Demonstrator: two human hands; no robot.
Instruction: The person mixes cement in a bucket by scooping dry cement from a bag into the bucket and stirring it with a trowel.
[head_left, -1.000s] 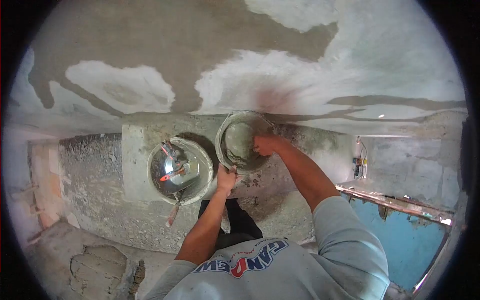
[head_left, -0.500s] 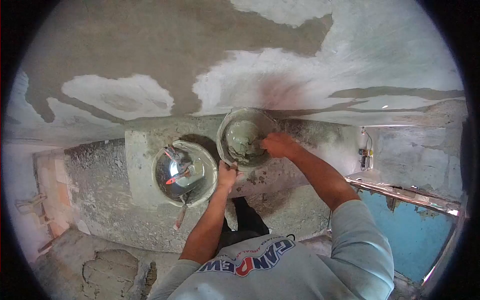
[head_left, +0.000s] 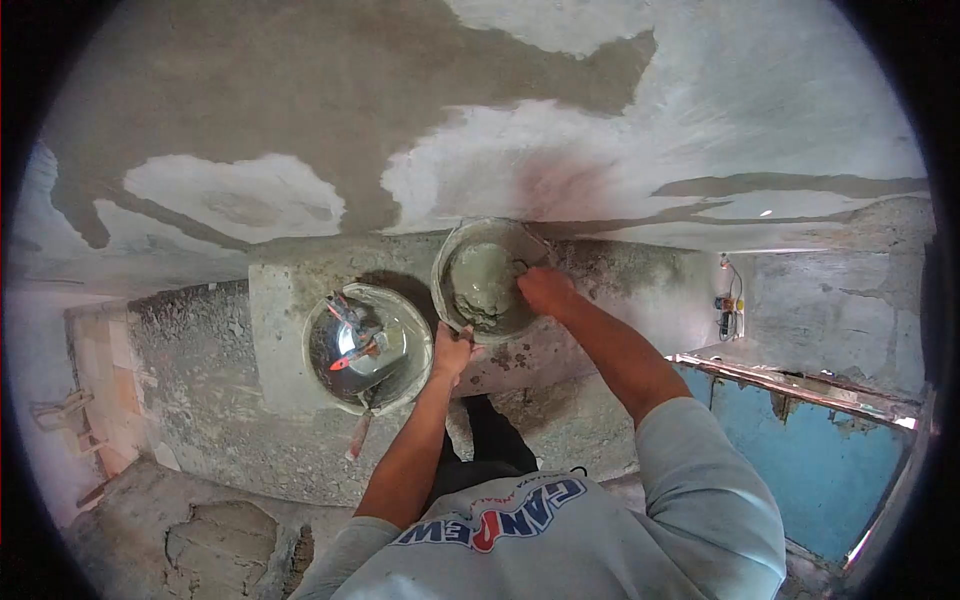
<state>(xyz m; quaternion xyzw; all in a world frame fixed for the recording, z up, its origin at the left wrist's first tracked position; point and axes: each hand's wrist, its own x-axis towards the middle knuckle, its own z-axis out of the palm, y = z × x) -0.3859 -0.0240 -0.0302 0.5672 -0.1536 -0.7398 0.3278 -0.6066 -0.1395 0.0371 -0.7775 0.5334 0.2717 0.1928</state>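
Hidden: my right hand dips into wet mortar; I cannot tell its grip.
Left hand: clenched on the rim of the round grey mortar bucket, on concrete ledge.
Count: two buckets; second shiny water bucket.

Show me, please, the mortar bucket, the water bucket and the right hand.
mortar bucket (head_left: 488,223): head view, top rim.
water bucket (head_left: 308,350): head view, left rim.
right hand (head_left: 545,291): head view, back of the hand.

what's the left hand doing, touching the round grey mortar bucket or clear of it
Touching. The head view shows the left hand clasped over the near rim of the round grey mortar bucket, no gap between them.
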